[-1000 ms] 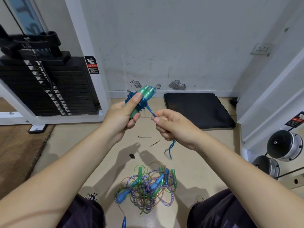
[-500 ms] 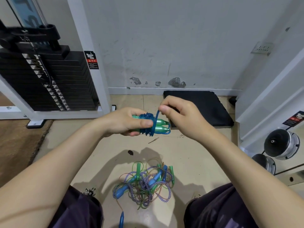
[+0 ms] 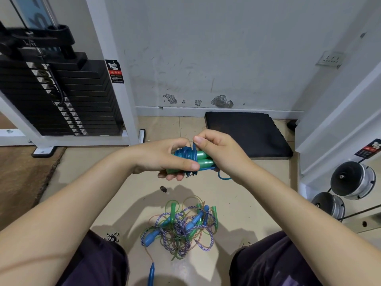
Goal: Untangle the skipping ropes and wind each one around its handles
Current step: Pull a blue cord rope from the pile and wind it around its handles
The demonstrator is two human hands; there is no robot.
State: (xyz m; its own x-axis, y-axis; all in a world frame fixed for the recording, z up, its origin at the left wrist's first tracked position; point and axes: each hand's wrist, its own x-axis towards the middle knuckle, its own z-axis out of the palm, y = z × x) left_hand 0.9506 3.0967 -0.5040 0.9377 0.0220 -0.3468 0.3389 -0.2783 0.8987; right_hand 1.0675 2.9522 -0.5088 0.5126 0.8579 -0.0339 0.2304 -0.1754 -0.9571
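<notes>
My left hand point(image 3: 169, 157) grips a pair of green handles point(image 3: 202, 158) held side by side, with a blue rope point(image 3: 185, 154) coiled round their middle. My right hand point(image 3: 222, 149) pinches the loose end of that blue rope just above the coil; a short loop of it hangs below my right wrist. On the floor between my knees lies a tangled pile of ropes point(image 3: 181, 226): green, clear and purple-white braided cords with blue and green handles mixed in. One blue handle point(image 3: 151, 273) lies apart at the bottom edge.
A black weight stack point(image 3: 61, 96) in a white frame stands at the left. A black foam mat point(image 3: 245, 135) lies by the wall beyond my hands. Round weight plates point(image 3: 350, 180) sit at the right. A small dark scrap point(image 3: 163, 189) lies on the floor.
The handle bundle has swung from pointing up to lying level and come lower. My right hand has carried the rope end from below the bundle up over the coil.
</notes>
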